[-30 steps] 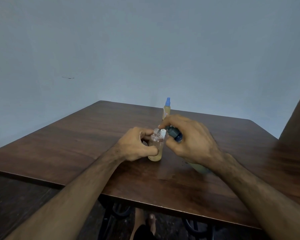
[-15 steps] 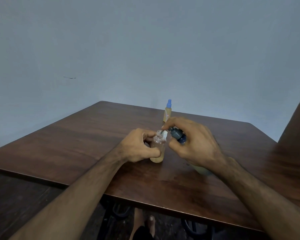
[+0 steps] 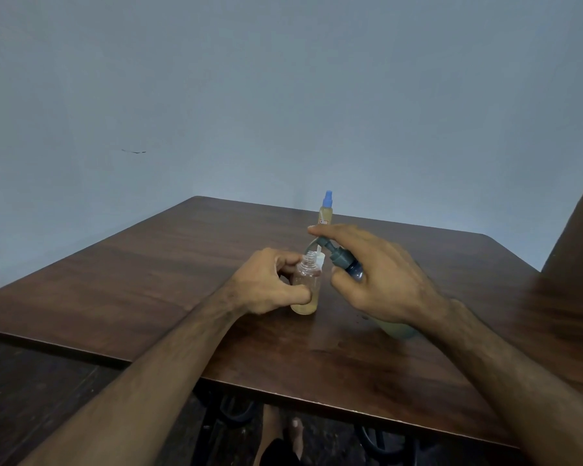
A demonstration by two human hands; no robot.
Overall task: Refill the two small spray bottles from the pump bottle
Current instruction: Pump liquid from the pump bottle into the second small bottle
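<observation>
A small clear bottle [image 3: 306, 282] with its cap off stands upright on the wooden table [image 3: 155, 280], with a little yellowish liquid at its bottom. My left hand [image 3: 266, 284] grips it around the body. My right hand [image 3: 377, 280] holds the pump bottle [image 3: 349, 265] tilted, its dark blue pump head pointing toward the open neck. My index finger lies on top of the pump head. The pump bottle's pale green base [image 3: 396, 329] shows below my wrist. A second small spray bottle [image 3: 325, 212] with a blue cap stands behind, farther back on the table.
A grey-blue wall stands behind the table. A dark brown surface [image 3: 576, 264] rises at the right edge. The table's near edge runs across the lower frame, with dark metal legs and a foot [image 3: 283, 428] below it.
My right hand has lifted the pump head slightly up and to the right, so the nozzle now sits just above and beside the open neck instead of at it. The left hand keeps its hold.
</observation>
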